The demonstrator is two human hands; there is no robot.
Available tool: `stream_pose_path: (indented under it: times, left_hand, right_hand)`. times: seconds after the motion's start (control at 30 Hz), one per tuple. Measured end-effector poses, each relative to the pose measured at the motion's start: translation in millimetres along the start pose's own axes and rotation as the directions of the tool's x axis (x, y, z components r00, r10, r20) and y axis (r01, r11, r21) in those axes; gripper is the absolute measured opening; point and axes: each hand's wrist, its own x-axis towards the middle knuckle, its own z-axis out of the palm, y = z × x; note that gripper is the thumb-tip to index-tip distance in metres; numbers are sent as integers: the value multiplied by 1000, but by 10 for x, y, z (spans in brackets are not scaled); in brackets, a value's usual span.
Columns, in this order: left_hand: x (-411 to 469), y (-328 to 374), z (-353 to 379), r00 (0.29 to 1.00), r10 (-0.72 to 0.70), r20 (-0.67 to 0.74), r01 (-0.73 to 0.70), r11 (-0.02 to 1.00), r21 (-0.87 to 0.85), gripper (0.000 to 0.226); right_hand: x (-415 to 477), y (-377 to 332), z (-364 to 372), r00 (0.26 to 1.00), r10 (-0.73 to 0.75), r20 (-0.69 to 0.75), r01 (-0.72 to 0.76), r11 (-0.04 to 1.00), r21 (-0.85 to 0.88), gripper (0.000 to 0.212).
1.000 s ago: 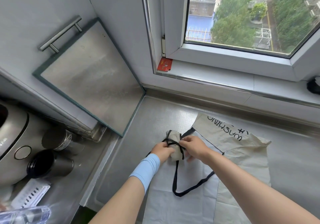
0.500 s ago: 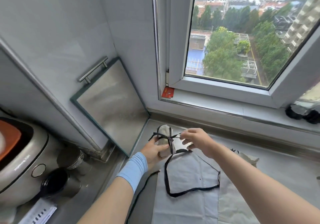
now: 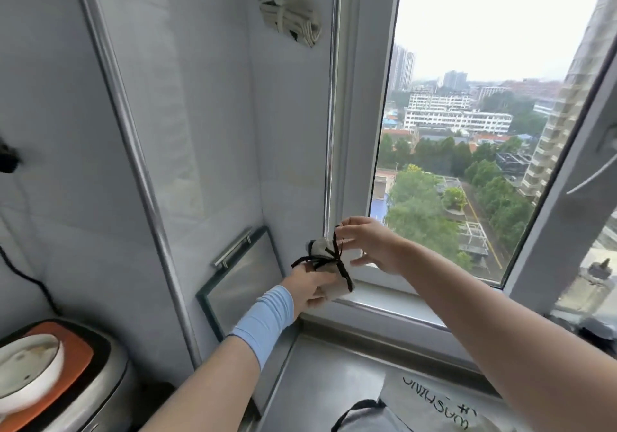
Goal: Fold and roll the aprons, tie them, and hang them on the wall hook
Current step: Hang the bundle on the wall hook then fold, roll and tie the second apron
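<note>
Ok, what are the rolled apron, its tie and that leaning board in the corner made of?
The rolled apron: seemingly matte beige woven cloth, softly creased. The tie: black fabric tape or cord, limp loops. The board: probably frosted glass, going by its greenish edge; handle looks like brushed metal.

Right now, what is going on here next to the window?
A person holds a rolled apron in the air beside the window frame. The left hand grips the roll from below, and the right hand pinches a loop of the black strap tied around it. Another tied bundle already hangs high on the wall, so this roll probably goes there next. A flat apron lies on the steel counter.
</note>
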Motion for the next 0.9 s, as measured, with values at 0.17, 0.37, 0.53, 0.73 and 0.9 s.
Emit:
stream_pose_path:
  times: [0.17, 0.37, 0.53, 0.73, 0.9]
  left_hand:
    - [-124, 609, -27, 993, 120, -10, -120, 980, -157, 40]
    - [-255, 1300, -202, 947, 314, -73, -321, 938, -129, 55]
    - [-435, 1866, -365, 836, 532, -138, -498, 839, 218, 124]
    - [-785, 2961, -395, 495, 837, -232, -722, 545, 426, 39]
    - [-877, 3677, -196, 565, 825, -13, -613, 430, 663, 27]
  right_hand:
    - [-19, -736, -44, 991, -119, -65, 118, 993, -22, 16]
    - [-37, -1499, -31, 936, -339, -91, 304, 913, -273, 15]
    - [-30, -2055, -121, 893, -442, -80, 389, 850, -357, 12]
    - [-76, -2695, -311, 862, -504, -45, 441, 792, -422, 11]
    - [-91, -3277, -464, 827, -560, -40, 490, 755, -435, 12]
